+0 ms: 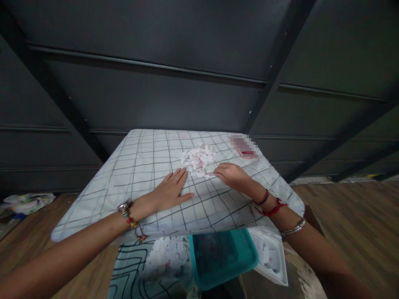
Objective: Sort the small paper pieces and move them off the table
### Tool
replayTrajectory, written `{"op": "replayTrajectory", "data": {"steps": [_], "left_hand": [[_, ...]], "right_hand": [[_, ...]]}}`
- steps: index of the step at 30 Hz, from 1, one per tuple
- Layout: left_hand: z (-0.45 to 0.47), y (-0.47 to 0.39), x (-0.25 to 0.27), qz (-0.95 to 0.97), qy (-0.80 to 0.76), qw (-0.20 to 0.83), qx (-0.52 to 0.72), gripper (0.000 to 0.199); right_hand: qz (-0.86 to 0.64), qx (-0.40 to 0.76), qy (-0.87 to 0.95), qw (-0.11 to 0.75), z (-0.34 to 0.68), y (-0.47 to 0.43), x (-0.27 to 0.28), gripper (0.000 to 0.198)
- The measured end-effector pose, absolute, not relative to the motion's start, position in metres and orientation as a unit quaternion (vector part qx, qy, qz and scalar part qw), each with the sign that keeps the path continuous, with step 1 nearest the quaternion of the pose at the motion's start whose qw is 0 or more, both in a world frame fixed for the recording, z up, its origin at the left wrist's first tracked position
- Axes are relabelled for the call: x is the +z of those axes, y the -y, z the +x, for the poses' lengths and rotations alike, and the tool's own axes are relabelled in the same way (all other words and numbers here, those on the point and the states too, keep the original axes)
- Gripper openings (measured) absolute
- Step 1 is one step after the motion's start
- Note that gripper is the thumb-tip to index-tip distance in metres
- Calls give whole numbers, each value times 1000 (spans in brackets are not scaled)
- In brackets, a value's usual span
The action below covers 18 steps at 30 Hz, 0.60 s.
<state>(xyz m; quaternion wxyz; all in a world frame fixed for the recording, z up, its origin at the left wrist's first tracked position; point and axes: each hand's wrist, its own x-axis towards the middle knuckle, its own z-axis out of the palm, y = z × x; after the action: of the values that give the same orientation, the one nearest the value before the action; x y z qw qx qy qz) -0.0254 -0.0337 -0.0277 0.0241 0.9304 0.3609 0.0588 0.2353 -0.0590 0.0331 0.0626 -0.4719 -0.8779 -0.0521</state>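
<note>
Paper scraps [199,158] are heaped on the tabletop [149,149] just beyond the left grip [170,192], laid flat, thumb wide. A thin pale strip [211,174] is pinched in the right grip [232,175], near the heap.

White, pink-flecked scraps [199,158], loosely heaped on checked cloth [149,155], pale strip [211,174] alongside

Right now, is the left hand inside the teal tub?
No, the left hand lies on the checked cloth near the paper scraps.

Paper scraps [199,158] and pink object [247,154] on checked tablecloth [146,155]
</note>
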Motion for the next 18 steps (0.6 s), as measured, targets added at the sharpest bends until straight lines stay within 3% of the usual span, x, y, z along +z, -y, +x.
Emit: {"op": "replayTrajectory", "data": {"steps": [5,10,18], "left_hand": [[-15,26,-17,925,-376,40,30,84],[-3,17,-15,942,-326,31,75,83],[-4,20,-18,942,-318,40,100,81]], "right_hand": [[-474,-66,874,88,247,68,39,28],[-464,-56,883,38,247,71,36,23],[-444,-35,891,84,245,70,29,23]]}}
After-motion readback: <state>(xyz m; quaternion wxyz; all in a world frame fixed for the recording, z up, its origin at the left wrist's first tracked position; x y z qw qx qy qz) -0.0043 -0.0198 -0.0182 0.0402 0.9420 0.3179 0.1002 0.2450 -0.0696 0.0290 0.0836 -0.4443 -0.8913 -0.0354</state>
